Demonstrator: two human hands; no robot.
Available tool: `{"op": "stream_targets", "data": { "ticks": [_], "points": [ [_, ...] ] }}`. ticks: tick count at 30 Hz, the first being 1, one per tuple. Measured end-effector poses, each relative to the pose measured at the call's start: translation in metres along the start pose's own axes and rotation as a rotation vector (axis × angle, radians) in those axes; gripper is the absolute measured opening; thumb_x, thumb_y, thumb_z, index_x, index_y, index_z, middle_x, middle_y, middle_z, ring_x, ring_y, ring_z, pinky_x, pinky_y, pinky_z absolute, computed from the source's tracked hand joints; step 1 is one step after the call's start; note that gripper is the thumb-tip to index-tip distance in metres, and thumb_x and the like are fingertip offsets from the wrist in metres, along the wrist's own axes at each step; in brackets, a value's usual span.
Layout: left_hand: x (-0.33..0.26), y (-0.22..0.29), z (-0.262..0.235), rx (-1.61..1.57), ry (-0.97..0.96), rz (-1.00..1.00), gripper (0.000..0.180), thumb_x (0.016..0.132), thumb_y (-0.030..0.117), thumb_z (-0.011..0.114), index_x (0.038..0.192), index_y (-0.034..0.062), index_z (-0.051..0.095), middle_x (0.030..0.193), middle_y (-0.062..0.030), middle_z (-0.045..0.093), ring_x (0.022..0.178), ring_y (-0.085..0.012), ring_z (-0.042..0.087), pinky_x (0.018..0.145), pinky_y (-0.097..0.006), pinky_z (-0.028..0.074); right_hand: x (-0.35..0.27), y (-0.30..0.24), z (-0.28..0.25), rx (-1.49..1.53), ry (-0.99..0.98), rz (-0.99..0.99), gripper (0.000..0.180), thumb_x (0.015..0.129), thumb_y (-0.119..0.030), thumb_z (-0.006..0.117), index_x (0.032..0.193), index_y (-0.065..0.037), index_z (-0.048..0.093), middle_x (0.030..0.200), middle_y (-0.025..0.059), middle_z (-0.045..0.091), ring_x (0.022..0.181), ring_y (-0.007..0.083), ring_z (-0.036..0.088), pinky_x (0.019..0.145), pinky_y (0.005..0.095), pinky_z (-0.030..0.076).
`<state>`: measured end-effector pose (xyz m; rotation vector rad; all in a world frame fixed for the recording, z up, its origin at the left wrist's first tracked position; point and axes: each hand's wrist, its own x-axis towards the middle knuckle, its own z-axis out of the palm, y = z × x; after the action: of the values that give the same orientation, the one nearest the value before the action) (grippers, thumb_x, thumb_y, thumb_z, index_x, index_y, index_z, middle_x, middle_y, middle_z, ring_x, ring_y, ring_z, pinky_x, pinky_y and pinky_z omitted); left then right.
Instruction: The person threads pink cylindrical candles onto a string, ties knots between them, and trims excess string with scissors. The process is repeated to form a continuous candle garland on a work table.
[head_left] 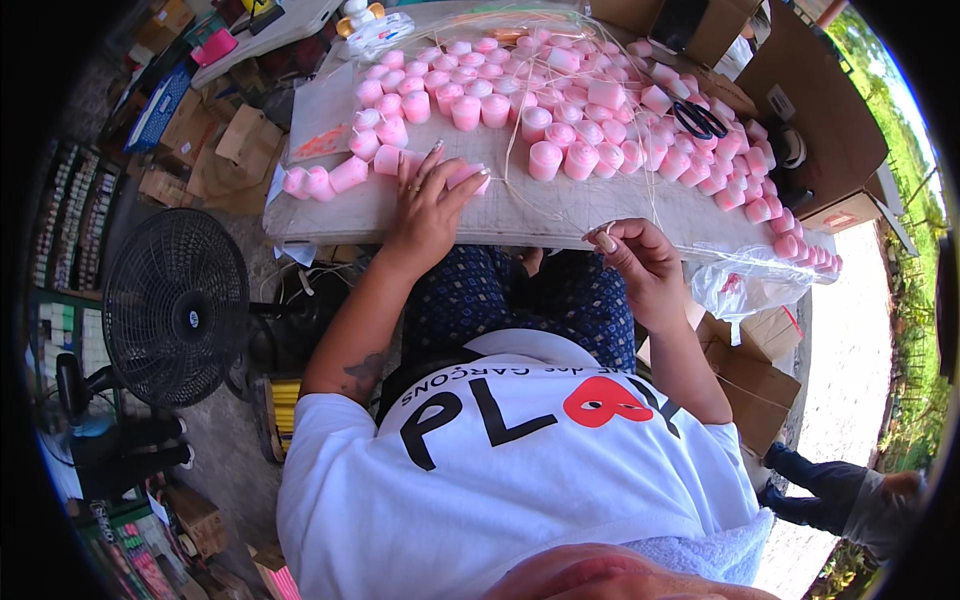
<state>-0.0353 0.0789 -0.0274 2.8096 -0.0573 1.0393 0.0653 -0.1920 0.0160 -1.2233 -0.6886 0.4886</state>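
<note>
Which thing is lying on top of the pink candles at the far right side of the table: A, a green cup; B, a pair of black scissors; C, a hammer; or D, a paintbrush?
B: a pair of black scissors lies with its handles and blades across the pink candles near the far right of the table, beyond the right hand that pinches a thin string.

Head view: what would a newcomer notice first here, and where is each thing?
First, the crowd of pink rolls spread across the grey table, with black scissors among them at the right. The left hand rests on one lying roll, and the right hand pinches a thin strand. A black fan stands at the left.
</note>
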Motion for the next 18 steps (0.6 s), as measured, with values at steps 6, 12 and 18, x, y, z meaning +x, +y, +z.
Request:
{"op": "stream_targets", "data": {
  "ticks": [6, 12, 18],
  "points": [
    [0.015, 0.073, -0.014, -0.777, -0.059, -0.090, 0.046, 0.085, 0.004, 0.064, 0.130, 0.0022, 0.053, 0.126, -0.0128, 0.055, 0.118, -0.0273, 0.053, 0.102, -0.039, 0.041, 0.007, 0.012, 0.017, -0.382, -0.027, -0.188, 0.011, 0.084, -0.007, 0.071, 0.094, -0.003, 0.068, 0.091, 0.0050, 0.060, 0.085, 0.0155, 0.055, 0.074, 0.0262, 0.045],
    [0.008, 0.088, 0.000, -1.261, -0.124, -0.476, 0.032, 0.095, 0.003, 0.054, 0.127, 0.0009, 0.055, 0.098, -0.0073, 0.066, 0.084, -0.0099, 0.063, 0.077, -0.024, 0.051, 0.039, 0.012, 0.011, -0.483, -0.138, -0.226, 0.020, 0.079, -0.014, 0.075, 0.098, -0.010, 0.070, 0.096, 0.0062, 0.056, 0.095, 0.0216, 0.051, 0.084, 0.0323, 0.040],
    [0.005, 0.066, -0.004, -1.222, 0.081, -0.558, 0.020, 0.096, 0.003, 0.054, 0.114, -0.0020, 0.061, 0.102, -0.0058, 0.065, 0.091, -0.0100, 0.060, 0.084, -0.024, 0.048, 0.092, 0.023, 0.015, -1.483, 0.066, -0.506, 0.050, 0.074, -0.030, 0.075, 0.120, -0.020, 0.060, 0.126, 0.0068, 0.051, 0.123, 0.0305, 0.040, 0.096, 0.0533, 0.029]
  ]
}}
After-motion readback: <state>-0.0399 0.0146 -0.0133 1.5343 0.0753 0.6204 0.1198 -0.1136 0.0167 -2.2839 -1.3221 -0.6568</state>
